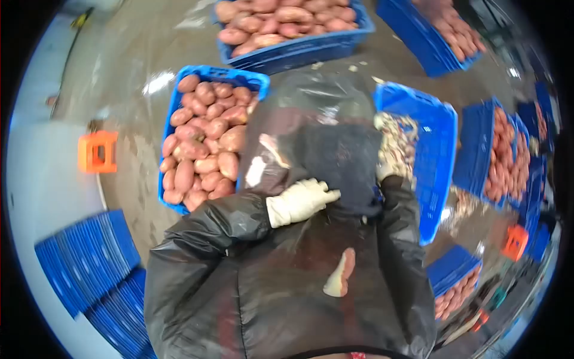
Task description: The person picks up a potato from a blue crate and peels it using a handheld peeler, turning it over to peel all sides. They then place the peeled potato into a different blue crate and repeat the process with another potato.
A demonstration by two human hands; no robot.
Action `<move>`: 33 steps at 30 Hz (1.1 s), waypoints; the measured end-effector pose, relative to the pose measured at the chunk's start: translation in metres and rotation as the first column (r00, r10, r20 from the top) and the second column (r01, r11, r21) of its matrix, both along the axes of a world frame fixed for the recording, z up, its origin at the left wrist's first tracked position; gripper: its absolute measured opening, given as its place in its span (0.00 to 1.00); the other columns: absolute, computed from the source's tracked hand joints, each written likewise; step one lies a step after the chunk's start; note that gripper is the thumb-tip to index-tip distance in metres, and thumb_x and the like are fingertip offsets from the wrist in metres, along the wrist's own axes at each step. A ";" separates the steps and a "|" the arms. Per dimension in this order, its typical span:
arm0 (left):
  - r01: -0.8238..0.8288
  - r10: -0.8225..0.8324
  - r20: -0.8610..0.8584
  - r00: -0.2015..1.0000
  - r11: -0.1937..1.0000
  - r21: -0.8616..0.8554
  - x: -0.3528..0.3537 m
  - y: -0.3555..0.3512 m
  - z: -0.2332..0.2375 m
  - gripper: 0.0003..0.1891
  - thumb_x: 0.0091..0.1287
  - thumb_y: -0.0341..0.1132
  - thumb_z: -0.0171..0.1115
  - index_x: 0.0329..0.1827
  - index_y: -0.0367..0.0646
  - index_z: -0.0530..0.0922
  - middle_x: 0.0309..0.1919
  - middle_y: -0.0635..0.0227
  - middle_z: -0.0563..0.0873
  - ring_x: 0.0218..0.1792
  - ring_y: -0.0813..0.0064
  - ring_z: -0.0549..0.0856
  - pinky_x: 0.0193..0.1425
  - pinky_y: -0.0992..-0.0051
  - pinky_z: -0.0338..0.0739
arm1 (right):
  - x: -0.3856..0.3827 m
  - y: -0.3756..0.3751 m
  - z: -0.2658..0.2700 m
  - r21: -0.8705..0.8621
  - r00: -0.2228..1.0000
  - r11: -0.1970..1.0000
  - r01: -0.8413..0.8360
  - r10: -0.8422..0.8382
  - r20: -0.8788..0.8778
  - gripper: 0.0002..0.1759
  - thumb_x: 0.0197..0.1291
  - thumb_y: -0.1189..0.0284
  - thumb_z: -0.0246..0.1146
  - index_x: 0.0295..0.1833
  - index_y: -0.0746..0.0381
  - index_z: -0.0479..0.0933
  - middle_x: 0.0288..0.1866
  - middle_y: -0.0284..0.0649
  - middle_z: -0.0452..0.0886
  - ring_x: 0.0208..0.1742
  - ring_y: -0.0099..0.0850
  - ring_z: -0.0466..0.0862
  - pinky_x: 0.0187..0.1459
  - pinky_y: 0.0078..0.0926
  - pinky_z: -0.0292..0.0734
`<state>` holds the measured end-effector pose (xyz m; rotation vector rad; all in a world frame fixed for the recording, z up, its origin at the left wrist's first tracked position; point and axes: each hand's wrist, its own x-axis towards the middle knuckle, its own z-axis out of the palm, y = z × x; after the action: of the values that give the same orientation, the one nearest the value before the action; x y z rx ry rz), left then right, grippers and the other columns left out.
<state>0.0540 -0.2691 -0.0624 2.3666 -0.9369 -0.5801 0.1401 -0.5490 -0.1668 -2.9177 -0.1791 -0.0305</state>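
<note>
My left hand [302, 202], in a pale glove, rests at my lap beside a dark cloth [344, 161], its fingers stretched out and apart over the cloth's near edge. On the right, my right hand [387, 170] is at the near side of a blue crate [433, 155] with pale peelings [397, 140]; its fingers are largely hidden. A blue crate [172, 128] full of red-skinned potatoes [209, 134] stands at my left. One peel strip [341, 274] clings to my dark apron, and another pale-and-red piece [274, 149] lies near the cloth.
Further blue crates of potatoes stand ahead [293, 51], at the upper right [418, 42] and at the right [475, 146]. Stacked blue crates [89, 257] are at the lower left. Orange stools [97, 152] stand on both sides. Scraps lie on the wet floor [137, 78].
</note>
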 end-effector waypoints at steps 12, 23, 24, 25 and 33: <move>-0.826 0.442 -0.732 0.519 0.480 -0.296 0.023 0.167 0.006 0.17 0.63 0.33 0.53 0.55 0.39 0.72 0.41 0.64 0.79 0.46 0.73 0.78 0.49 0.74 0.72 | -0.015 -0.052 -0.111 0.522 0.646 0.837 -0.161 0.489 -0.586 0.21 0.50 0.67 0.61 0.52 0.60 0.76 0.48 0.49 0.80 0.51 0.41 0.78 0.55 0.35 0.69; -0.840 0.842 -0.097 0.531 0.507 -0.194 0.091 0.168 0.007 0.28 0.53 0.43 0.64 0.56 0.42 0.67 0.54 0.61 0.74 0.55 0.70 0.74 0.56 0.65 0.71 | 0.030 0.037 0.114 0.986 0.973 0.083 0.143 -0.193 -0.124 0.30 0.66 0.47 0.47 0.53 0.64 0.71 0.32 0.34 0.72 0.36 0.28 0.74 0.43 0.28 0.72; -0.841 0.781 -0.401 0.479 0.278 -0.463 0.085 0.114 0.062 0.33 0.55 0.46 0.65 0.61 0.42 0.63 0.56 0.60 0.72 0.57 0.67 0.73 0.58 0.65 0.70 | 0.030 0.039 0.128 0.980 0.959 -0.166 0.109 -0.242 -0.148 0.30 0.65 0.47 0.47 0.53 0.64 0.72 0.30 0.34 0.71 0.33 0.28 0.72 0.40 0.27 0.70; -0.803 0.601 -0.665 0.443 -0.063 -0.592 0.080 0.066 0.089 0.38 0.56 0.49 0.66 0.65 0.41 0.59 0.59 0.60 0.70 0.58 0.63 0.72 0.60 0.66 0.69 | 0.037 0.038 0.146 0.917 0.948 -0.397 0.030 -0.279 -0.152 0.29 0.65 0.47 0.48 0.52 0.63 0.72 0.29 0.34 0.70 0.30 0.27 0.69 0.37 0.25 0.69; -0.633 0.556 -0.318 0.768 0.588 -0.503 0.024 -0.047 0.011 0.42 0.42 0.31 0.76 0.62 0.37 0.63 0.58 0.55 0.72 0.60 0.63 0.72 0.66 0.66 0.63 | 0.010 0.058 0.110 0.444 0.838 -0.844 0.301 0.012 -0.545 0.22 0.64 0.48 0.52 0.25 0.51 0.67 0.13 0.26 0.57 0.17 0.25 0.61 0.24 0.30 0.62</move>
<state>0.0775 -0.3165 -0.0517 1.8568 -0.1497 -0.1210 0.1504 -0.4908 -0.0570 -0.3686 0.5537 -0.0081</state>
